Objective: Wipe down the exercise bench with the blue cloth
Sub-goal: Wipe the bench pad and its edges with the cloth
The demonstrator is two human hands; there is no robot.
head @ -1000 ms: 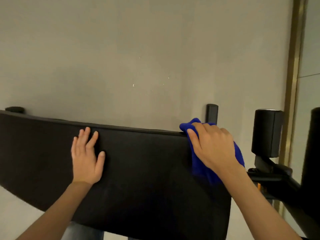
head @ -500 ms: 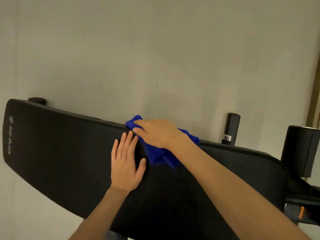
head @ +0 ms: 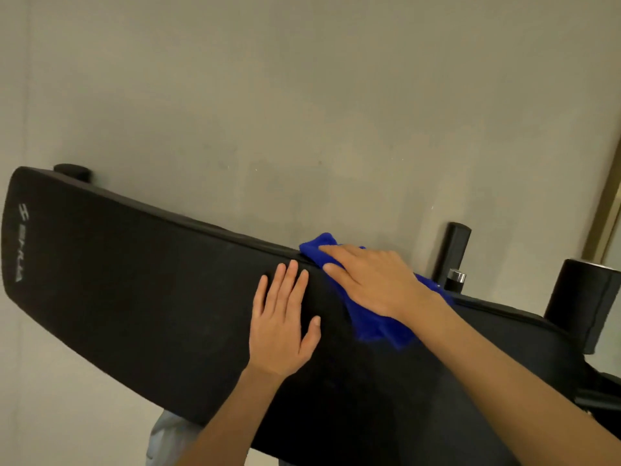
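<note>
The black padded exercise bench (head: 151,297) runs from upper left to lower right, with a pale logo at its left end. The blue cloth (head: 376,327) lies bunched over the pad's far edge near the middle. My right hand (head: 373,280) presses down on the cloth with fairly straight fingers pointing left. My left hand (head: 282,317) lies flat on the pad just left of the cloth, fingers spread and pointing to the far edge.
A black upright post (head: 453,257) with a metal knob stands behind the bench at right. A black foam roller (head: 584,304) is at the right end. Grey floor (head: 302,112) lies beyond, with a gold strip (head: 605,210) at the right edge.
My right hand swept the cloth leftward along the far edge from the right end to beside my left hand, then drew slightly back right. My left hand stays flat on the pad.
</note>
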